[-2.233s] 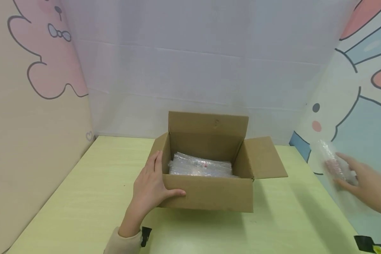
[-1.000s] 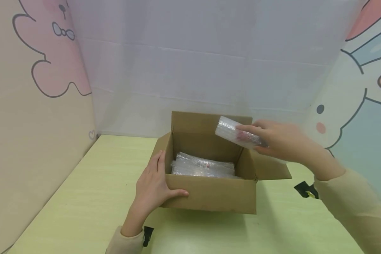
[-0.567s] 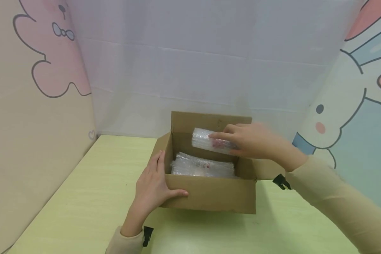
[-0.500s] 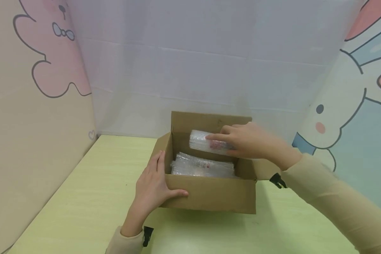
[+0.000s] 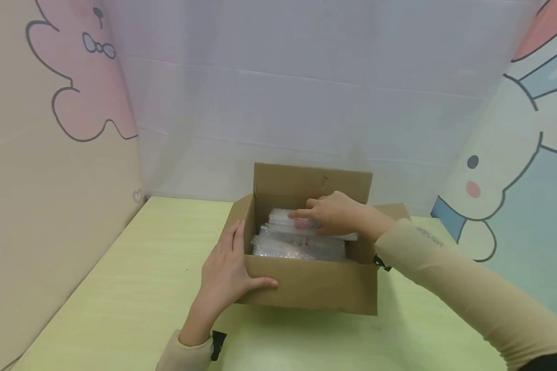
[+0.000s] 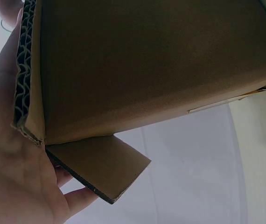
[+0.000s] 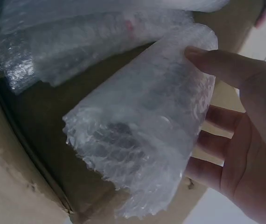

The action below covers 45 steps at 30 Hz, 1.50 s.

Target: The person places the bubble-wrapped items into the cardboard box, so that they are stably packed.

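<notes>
An open cardboard box (image 5: 313,286) stands on the table. My left hand (image 5: 223,270) grips its front left corner, thumb on the front wall and fingers along the left side. The left wrist view shows the palm against the cardboard edge and fingertips behind a flap (image 6: 102,165). Inside the box, toward the back, my right hand (image 5: 336,212) holds a bubble-wrapped package (image 7: 142,107) with a reddish patch. Its thumb lies on one side and its fingers on the other; the near end of the wrap looks hollow. More bubble-wrapped packages (image 5: 276,248) with small red marks lie in front of it.
The box's back flap (image 5: 306,178) stands up, and the right flap (image 5: 392,210) folds outward under my right forearm. A pale yellow-green table (image 5: 144,288) carries the box. A white sheet (image 5: 278,103) hangs behind, with cartoon-printed panels at both sides.
My right hand has carried the bubble-wrapped package from the far right, over the box and down into it behind the other packages. My left hand has stayed on the box corner.
</notes>
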Available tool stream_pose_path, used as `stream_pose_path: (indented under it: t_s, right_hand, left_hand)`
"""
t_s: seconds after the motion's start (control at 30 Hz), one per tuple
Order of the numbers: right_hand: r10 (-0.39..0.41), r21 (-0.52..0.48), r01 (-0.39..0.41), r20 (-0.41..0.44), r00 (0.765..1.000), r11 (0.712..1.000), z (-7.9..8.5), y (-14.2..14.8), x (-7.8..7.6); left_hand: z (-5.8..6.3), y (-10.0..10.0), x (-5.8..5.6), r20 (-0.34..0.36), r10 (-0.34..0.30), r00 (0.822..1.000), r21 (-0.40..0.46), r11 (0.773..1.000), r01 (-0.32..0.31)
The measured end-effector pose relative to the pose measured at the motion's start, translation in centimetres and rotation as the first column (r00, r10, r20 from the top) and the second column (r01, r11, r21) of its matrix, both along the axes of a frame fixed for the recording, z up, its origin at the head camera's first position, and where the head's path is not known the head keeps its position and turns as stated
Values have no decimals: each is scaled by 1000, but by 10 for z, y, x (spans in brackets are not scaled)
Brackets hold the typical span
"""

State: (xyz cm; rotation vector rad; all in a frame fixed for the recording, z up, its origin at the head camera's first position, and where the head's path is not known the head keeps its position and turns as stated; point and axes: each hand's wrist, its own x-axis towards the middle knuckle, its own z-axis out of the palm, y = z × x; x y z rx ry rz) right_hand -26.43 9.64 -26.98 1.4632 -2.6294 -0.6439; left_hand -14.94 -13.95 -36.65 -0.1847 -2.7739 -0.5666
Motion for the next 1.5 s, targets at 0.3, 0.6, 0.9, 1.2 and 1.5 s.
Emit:
stream_pose_path:
  t_s: [0.3,0.6,0.9,1.2,1.5]
  right_hand:
    - [-50,23,49,43,998,999,-9,-4,-5]
    - [-53,6,52,5,999,999,-15,-5,-11]
    - [-106,-6,106,-11,994,994,-14,-5,-13]
    - [-132,-10,132,17,991,991,-8,-1,-12]
    - [-209,-154,222,96,973,963,13,24,-3]
  left_hand:
    - [1,1,0,6,4,1000,-6,1000,-4]
    - [2,1,1,14,7,1000,-5,1000,-7]
    - [2,1,1,19,8,1000,0,1000,-8]
    - [3,2,1,23,5,1000,8,1000,-5]
    - [3,0,0,12,-3,1000,-15,1000,3]
